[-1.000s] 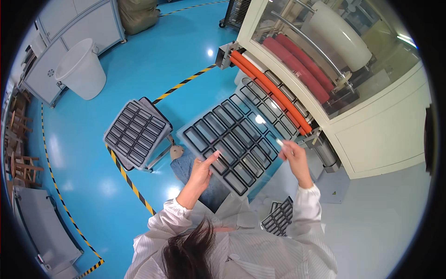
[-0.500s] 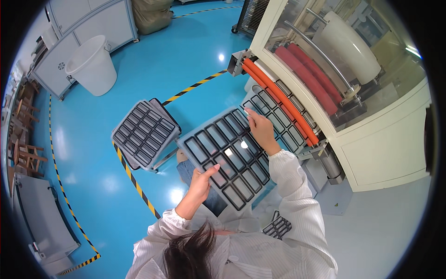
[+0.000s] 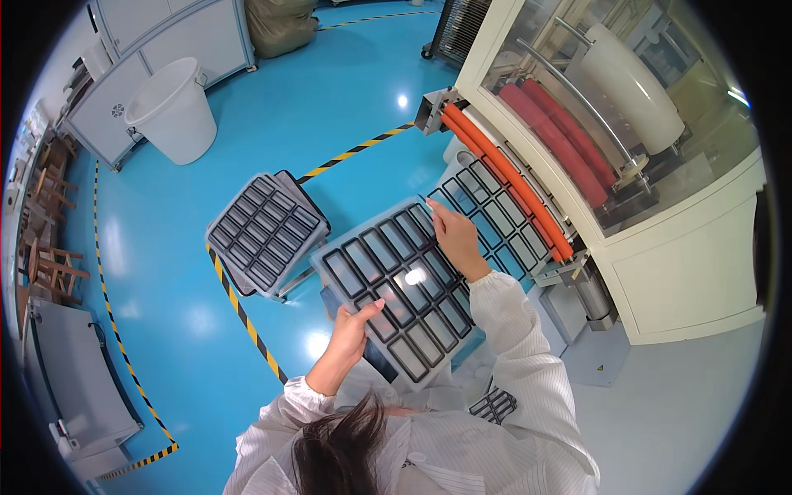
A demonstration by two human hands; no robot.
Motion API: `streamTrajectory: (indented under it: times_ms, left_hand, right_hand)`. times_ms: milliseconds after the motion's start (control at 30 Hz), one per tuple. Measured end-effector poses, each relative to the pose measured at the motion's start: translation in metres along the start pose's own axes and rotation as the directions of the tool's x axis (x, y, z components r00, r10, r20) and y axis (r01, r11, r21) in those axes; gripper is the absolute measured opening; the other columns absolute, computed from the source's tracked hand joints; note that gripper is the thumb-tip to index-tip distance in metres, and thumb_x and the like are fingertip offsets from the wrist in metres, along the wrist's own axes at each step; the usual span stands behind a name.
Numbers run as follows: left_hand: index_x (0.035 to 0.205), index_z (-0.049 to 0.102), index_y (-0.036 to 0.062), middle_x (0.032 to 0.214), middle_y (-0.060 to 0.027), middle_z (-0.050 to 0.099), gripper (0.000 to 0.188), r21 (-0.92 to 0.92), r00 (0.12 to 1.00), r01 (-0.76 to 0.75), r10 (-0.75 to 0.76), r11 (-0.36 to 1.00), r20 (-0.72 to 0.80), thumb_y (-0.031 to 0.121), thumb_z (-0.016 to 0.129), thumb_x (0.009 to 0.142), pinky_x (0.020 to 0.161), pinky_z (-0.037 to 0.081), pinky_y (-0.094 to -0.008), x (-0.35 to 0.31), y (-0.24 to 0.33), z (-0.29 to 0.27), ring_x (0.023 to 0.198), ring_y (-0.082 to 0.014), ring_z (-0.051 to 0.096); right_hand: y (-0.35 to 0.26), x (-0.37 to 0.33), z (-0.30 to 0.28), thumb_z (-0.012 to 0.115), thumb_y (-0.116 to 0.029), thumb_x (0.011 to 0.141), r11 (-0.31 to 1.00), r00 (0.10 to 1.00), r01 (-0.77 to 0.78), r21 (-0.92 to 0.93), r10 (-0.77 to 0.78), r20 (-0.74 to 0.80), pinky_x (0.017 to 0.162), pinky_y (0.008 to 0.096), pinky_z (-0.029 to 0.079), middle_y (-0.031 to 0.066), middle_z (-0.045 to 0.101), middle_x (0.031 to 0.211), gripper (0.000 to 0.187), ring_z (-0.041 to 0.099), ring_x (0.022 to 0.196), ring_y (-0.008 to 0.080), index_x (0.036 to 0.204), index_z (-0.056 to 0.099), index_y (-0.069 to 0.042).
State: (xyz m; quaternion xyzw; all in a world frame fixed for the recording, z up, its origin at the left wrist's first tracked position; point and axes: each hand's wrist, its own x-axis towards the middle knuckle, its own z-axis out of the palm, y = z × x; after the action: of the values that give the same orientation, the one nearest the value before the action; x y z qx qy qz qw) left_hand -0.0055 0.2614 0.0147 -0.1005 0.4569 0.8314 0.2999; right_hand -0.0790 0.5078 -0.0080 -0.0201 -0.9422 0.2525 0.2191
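Observation:
A clear plastic sheet (image 3: 414, 278) with rows of black-framed rectangles is held tilted in front of me. My left hand (image 3: 351, 334) grips its near left edge, thumb on top and fingers hidden beneath. My right hand (image 3: 459, 241) pinches its far right edge, close to the corner. Just beyond, a matching framed sheet (image 3: 528, 247) hangs out from under the orange rollers (image 3: 507, 177) of a machine. To the left, a stack of similar framed sheets (image 3: 268, 231) lies on a small stand.
The cream machine (image 3: 685, 280) fills the right side, with red rollers (image 3: 553, 140) and a white film roll (image 3: 631, 87) behind its window. Another framed piece (image 3: 493, 406) lies near my right forearm. A white bin (image 3: 173, 115) and wooden stools (image 3: 54, 268) stand left.
The held sheet and both hands have shifted a little left and toward me, away from the rollers. My grip on it looks the same.

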Motion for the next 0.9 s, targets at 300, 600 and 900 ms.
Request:
streamTrajectory:
  times_ms: [300,600,900]
  left_hand:
    - [0.115,0.052,-0.0015,0.104,-0.0096,0.063,0.032,0.011,0.999,0.032,-0.032,0.999,-0.018,0.002,0.058,0.084,0.079,0.054,-0.0321,-0.014,0.008,-0.01,0.088,-0.0186,0.064]
    - [0.112,0.056,-0.0017,0.1,-0.0087,0.065,0.032,0.071,0.999,-0.02,0.022,0.997,-0.035,0.002,0.06,0.081,0.07,0.055,-0.0292,-0.021,0.008,-0.022,0.083,-0.0185,0.066]
    - [0.101,0.062,-0.005,0.094,-0.0085,0.066,0.022,0.065,0.996,0.018,-0.012,0.998,-0.094,0.001,0.06,0.081,0.079,0.05,-0.0291,-0.032,0.014,-0.033,0.083,-0.0156,0.063]
  right_hand:
    - [-0.009,-0.008,0.013,0.054,-0.013,0.088,0.996,0.997,0.069,-0.055,-0.067,0.022,0.054,0.0383,0.045,0.0092,0.058,0.065,0.028,0.057,0.061,0.0263,0.116,0.06,-0.014]
    - [-0.021,-0.002,0.026,0.055,-0.006,0.082,0.966,0.976,0.12,-0.229,-0.073,0.204,0.056,0.0376,0.049,0.0081,0.063,0.069,0.032,0.06,0.068,0.0256,0.114,0.061,-0.007]
    - [-0.029,-0.061,-0.017,0.051,-0.004,0.08,0.938,0.906,0.18,-0.296,-0.041,0.421,0.056,0.0392,0.048,0.0118,0.061,0.066,0.029,0.06,0.068,0.0281,0.108,0.059,-0.002]
